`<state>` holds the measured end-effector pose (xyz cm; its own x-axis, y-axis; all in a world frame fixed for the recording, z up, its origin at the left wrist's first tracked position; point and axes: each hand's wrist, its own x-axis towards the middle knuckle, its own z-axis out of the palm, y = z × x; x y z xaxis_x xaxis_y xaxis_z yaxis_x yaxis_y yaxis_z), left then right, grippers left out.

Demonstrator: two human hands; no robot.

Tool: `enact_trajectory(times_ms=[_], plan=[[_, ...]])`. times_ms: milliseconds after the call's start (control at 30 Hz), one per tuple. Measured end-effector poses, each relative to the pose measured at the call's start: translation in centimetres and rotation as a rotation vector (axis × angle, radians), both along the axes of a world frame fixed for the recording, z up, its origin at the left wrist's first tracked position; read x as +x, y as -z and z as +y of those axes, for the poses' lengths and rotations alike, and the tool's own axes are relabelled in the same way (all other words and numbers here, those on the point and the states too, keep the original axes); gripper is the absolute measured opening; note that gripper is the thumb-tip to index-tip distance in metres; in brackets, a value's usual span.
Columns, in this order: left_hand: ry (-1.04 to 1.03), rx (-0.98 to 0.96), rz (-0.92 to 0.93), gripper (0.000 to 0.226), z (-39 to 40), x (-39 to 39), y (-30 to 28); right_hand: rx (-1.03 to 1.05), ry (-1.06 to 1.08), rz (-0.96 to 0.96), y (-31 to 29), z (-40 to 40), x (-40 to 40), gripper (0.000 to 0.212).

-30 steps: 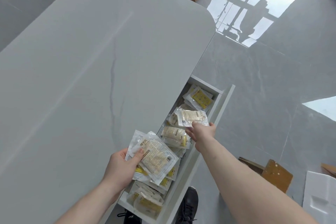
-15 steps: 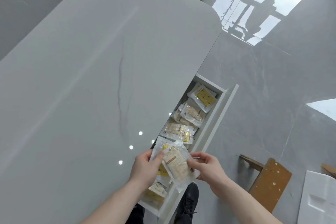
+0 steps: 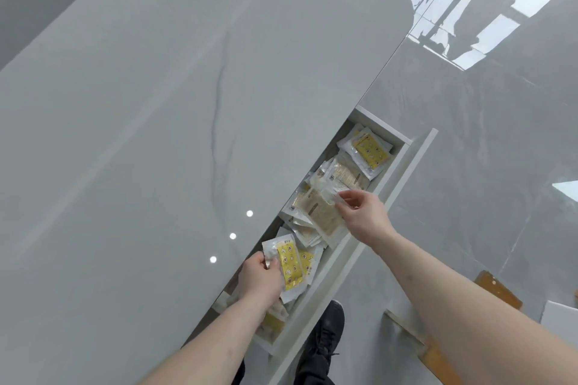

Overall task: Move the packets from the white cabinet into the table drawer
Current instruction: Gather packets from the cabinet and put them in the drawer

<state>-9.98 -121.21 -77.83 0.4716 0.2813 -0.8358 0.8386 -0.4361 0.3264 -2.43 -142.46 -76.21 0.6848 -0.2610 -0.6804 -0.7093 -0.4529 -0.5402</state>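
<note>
Head view: right fingers pinch the corner of a pale packet over the middle of the open drawer. Left fingers curl round a small stack topped by a yellow packet, held at the drawer's near end beside the bench edge. Loose packets already fill the drawer unevenly. Risk: a corner pinch on slick film may slip, dropping the packet to the floor; piled packets riding high could jam the drawer on closing.
</note>
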Motion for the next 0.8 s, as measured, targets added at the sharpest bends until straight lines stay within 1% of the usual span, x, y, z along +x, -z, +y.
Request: enact_trajectory(times_ms=[33, 133, 200, 333, 433, 500, 600, 667, 733, 800], plan=[[-0.005, 0.007, 0.008, 0.023, 0.0, 0.0, 0.6, -0.054, -0.093, 0.033, 0.6, 0.3, 0.4, 0.025], [0.007, 0.006, 0.074, 0.011, -0.4, -0.2, 1.6, -0.219, -0.34, 0.136, 1.6, 1.2, 0.5, 0.061], [0.08, 0.023, 0.123, 0.004, -0.7, -0.4, 2.2, -0.265, -0.408, 0.144, 1.7, 1.6, -0.2, 0.07], [0.42, 0.19, 0.158, 0.008, -0.7, -0.2, 1.5, -0.26, -0.473, 0.123, 0.7, 1.6, -2.4, 0.069], [0.613, 0.25, 0.196, 0.019, -0.2, 0.0, -0.1, -0.243, -0.463, 0.145, -0.9, 1.5, -3.8, 0.066], [0.701, 0.253, 0.211, 0.024, 0.4, 0.1, -1.7, -0.221, -0.426, 0.162, -2.5, 1.9, -4.6, 0.065], [0.744, 0.212, 0.16, 0.02, 1.3, 0.1, -4.8, -0.194, -0.386, 0.174, -5.6, 2.9, -6.0, 0.064], [0.744, 0.165, 0.085, 0.015, 2.2, 0.1, -7.6, -0.182, -0.37, 0.187, -8.1, 3.7, -7.1, 0.066], [0.763, 0.124, 0.01, 0.011, 3.2, 0.2, -11.1, -0.173, -0.355, 0.191, -10.9, 4.5, -8.4, 0.068], [0.798, 0.125, -0.066, 0.01, 4.7, 0.3, -15.2, -0.173, -0.335, 0.205, -14.4, 5.6, -9.7, 0.068]])
